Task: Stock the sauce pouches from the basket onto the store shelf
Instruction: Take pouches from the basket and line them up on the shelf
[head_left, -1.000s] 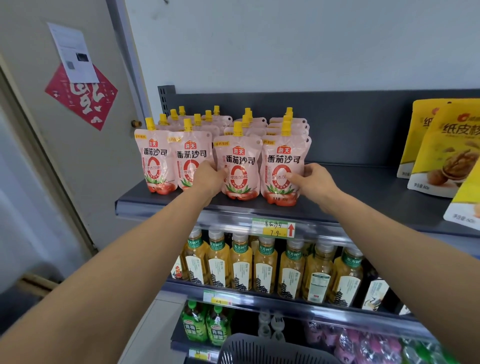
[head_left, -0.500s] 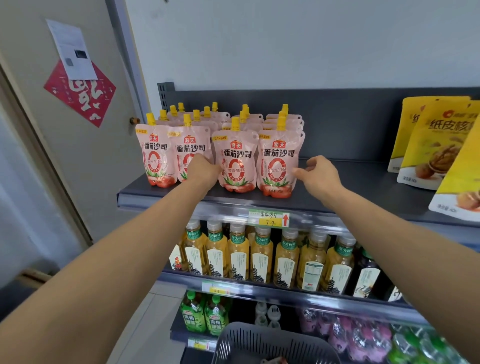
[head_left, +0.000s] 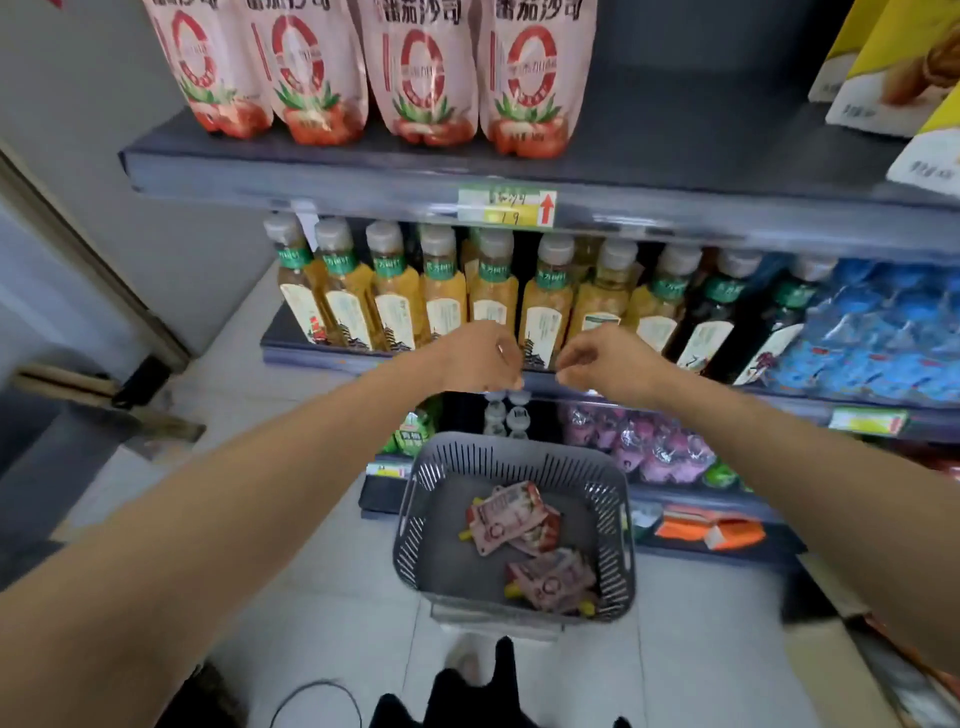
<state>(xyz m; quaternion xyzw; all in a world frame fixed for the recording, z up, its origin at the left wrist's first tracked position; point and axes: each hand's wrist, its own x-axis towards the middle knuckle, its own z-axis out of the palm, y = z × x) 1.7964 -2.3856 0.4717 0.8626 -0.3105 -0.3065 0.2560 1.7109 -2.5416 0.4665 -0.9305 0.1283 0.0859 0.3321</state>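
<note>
A row of pink tomato sauce pouches (head_left: 421, 78) stands upright along the front of the dark top shelf (head_left: 363, 171). On the floor below sits a grey slotted basket (head_left: 618, 519) with several more pink pouches (head_left: 511, 522) lying flat in it, some with yellow spouts showing. My left hand (head_left: 475, 361) and my right hand (head_left: 605, 361) hang side by side in mid-air above the basket, in front of the bottle shelf. Both have loosely curled fingers and hold nothing.
Yellow tea bottles (head_left: 441, 301) fill the middle shelf, with blue packets (head_left: 883, 332) at its right. Yellow snack bags (head_left: 893, 57) stand at the top right. Pink packets (head_left: 654, 447) and green bottles fill the lower shelf. A door frame (head_left: 93, 270) runs down the left.
Both hands have left the pouches on the top shelf and dropped to above the basket. My view has tilted down, so the basket and floor now show.
</note>
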